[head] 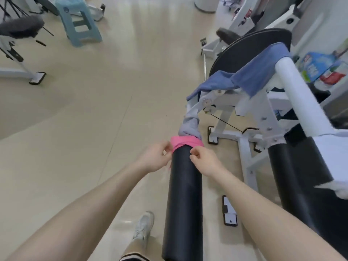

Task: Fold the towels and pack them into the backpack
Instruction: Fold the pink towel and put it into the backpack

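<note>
A pink towel (185, 143) is draped over the far end of a black padded roller (183, 200) on a white gym machine. My left hand (155, 157) pinches the towel's left edge and my right hand (204, 160) pinches its right edge. Just beyond it a grey towel (190, 125) hangs bunched over the machine's frame. A blue towel (250, 76) lies spread over the white bar and frame further back. No backpack is in view.
The white gym machine frame (244, 147) with a second black roller (293, 176) fills the right side. A blue plastic stool (79, 21) and another machine's foot (37, 78) stand at the far left. My shoe (144, 227) rests on the beige floor.
</note>
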### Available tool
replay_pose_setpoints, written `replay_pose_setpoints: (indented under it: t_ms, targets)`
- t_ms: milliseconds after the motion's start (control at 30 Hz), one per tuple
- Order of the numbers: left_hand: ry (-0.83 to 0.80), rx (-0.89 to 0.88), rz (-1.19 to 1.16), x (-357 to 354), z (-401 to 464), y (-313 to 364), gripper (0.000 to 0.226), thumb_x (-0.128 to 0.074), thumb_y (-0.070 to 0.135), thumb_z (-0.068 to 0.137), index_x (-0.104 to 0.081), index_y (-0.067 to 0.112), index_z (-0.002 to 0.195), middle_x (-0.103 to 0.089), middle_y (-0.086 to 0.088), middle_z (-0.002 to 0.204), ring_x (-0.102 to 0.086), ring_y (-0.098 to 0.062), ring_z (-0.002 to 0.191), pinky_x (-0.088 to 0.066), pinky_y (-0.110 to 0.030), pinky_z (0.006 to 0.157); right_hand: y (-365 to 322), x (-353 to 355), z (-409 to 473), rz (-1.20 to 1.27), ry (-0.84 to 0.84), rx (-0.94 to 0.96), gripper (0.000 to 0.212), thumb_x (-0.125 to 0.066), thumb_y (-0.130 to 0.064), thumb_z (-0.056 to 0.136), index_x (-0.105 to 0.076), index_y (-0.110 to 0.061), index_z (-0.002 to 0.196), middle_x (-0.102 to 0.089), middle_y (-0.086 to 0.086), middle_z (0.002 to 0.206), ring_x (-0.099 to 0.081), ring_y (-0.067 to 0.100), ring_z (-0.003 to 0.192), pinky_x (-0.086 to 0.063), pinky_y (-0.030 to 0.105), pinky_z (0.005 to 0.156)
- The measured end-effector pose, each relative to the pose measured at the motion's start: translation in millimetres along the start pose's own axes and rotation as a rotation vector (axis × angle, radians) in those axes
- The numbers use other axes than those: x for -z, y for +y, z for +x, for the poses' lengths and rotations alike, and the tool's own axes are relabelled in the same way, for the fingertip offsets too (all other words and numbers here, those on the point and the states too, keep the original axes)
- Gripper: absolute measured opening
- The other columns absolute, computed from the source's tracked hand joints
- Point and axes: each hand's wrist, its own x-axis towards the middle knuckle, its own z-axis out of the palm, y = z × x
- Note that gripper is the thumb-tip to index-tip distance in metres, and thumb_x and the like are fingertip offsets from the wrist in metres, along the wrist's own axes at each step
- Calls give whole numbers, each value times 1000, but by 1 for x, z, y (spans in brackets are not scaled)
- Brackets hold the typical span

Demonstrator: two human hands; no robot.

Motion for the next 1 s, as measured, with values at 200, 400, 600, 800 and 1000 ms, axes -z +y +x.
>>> replay_pose_setpoints:
  t_ms: [200,400,600,800,1000]
  targets:
    - [-110,-37,25,21,116,-58,25,-46,14,91,-58,8,112,-62,-5,113,-49,-15,83,-34,-20,71,9,-51,113,-197,-27,-138,33,-38,-9,94,-48,-8,125,-51,10,129,-48,26,116,-40,30,91]
    - [-157,15,-93,8,169,-101,21,-47,11,90,-60,9,106,-64,-4,108,-50,-15,81,-33,-19,67,31,-74,163,-552,-144,-127,56,-38,-6,93,-20,-18,145,-23,6,152,-34,30,129,-38,43,99]
    - [-215,26,-142,-10,188,-126,23,-46,12,90,-60,10,109,-61,0,107,-54,-16,83,-35,-19,68,47,-94,191,-603,-22,-114,40,-34,-9,95,-36,-9,135,-40,10,136,-40,30,120,-39,38,91]
    - [-250,27,-154,-17,181,-130,21,-46,12,91,-60,11,106,-62,-1,106,-57,-18,82,-35,-20,67,50,-86,196,-570,79,-119,29,-34,-9,94,-49,-7,118,-50,11,126,-43,28,117,-34,34,93]
    - [-290,-89,-141,-1,169,-84,27,-45,1,85,-60,8,106,-63,-3,110,-50,-15,82,-34,-19,69,35,-39,138,-56,189,-205,16,-35,-16,98,-49,-11,104,-57,6,103,-49,26,100,-37,32,79]
